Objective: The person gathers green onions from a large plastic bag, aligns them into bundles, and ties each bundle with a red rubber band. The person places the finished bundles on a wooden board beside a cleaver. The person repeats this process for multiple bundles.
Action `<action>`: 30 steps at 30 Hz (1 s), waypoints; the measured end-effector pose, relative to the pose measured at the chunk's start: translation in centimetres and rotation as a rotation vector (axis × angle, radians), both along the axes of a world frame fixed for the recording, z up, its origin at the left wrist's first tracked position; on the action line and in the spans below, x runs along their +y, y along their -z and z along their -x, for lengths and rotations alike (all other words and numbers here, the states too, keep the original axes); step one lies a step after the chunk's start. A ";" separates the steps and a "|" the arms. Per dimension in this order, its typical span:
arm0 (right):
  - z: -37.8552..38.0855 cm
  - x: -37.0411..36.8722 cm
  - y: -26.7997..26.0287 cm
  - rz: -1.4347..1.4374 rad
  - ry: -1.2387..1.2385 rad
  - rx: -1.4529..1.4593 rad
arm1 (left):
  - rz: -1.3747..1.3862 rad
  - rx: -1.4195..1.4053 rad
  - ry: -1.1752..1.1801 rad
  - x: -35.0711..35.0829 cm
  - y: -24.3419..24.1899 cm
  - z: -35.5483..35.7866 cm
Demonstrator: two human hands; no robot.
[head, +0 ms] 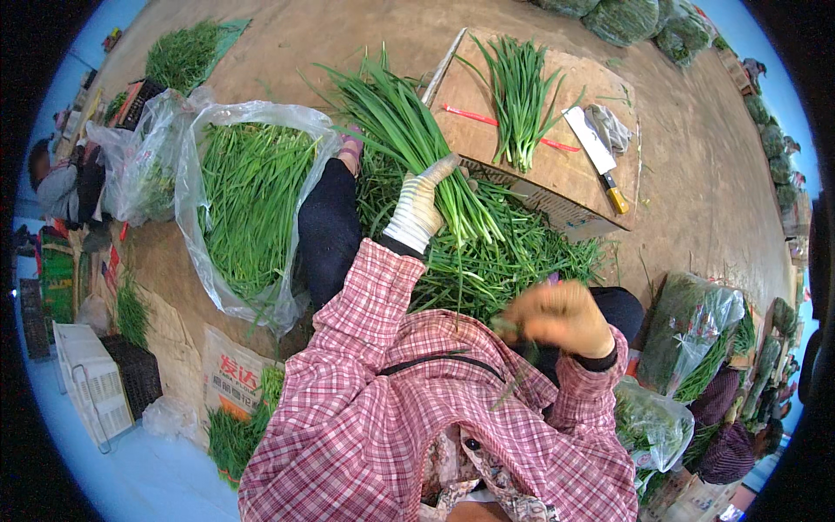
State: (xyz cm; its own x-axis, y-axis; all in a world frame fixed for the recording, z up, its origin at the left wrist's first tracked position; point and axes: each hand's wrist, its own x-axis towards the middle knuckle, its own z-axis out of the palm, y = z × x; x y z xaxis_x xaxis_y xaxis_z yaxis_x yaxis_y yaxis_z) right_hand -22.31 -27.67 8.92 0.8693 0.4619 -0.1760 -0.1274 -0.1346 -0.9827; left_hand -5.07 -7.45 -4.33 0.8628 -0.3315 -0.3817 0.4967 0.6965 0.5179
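Note:
My left hand [417, 202], in a striped white glove, grips a thick bunch of Chinese chives [404, 124], its pale stem ends pointing down to the right. Below lies a heap of loose chives [502, 267] between my legs. My right hand [561, 318] is motion-blurred over the heap's near right edge; a few bits of leaf show by its fingers, but its grip is unclear. On a wooden board [554, 72] ahead, a smaller chive bunch [522, 98] lies across a red tie strip [470, 115]. A cleaver [595, 147] with a yellow-ended handle rests beside it.
A grey cloth [608, 127] touches the cleaver. To my left stands a clear plastic bag [189, 163] full of chives. More bagged greens [685, 333] sit at my right. A white plastic crate [91, 378] is at the left rear. Other people [65, 183] sit farther off.

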 end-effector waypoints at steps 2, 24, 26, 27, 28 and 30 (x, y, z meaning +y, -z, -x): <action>-2.0 0.2 1.9 0.453 0.460 -0.336 | -0.050 -0.098 0.007 -0.1 -0.8 -0.1; -20.7 1.9 7.8 0.009 0.698 -0.428 | -0.285 -0.546 -0.183 -4.5 0.0 -11.1; -18.9 0.9 6.7 0.319 0.829 -0.798 | -0.418 -0.569 -0.319 -3.4 -0.4 -11.6; -18.0 1.3 6.6 0.376 0.819 -0.780 | -0.374 -0.504 -0.345 -3.0 -0.7 -11.7; -17.3 1.7 6.6 0.468 0.709 -0.932 | -0.431 -0.361 -0.307 -2.8 -0.8 -11.7; -16.4 2.7 7.2 0.745 0.476 -1.031 | -0.401 -0.244 -0.274 -2.7 -1.0 -11.6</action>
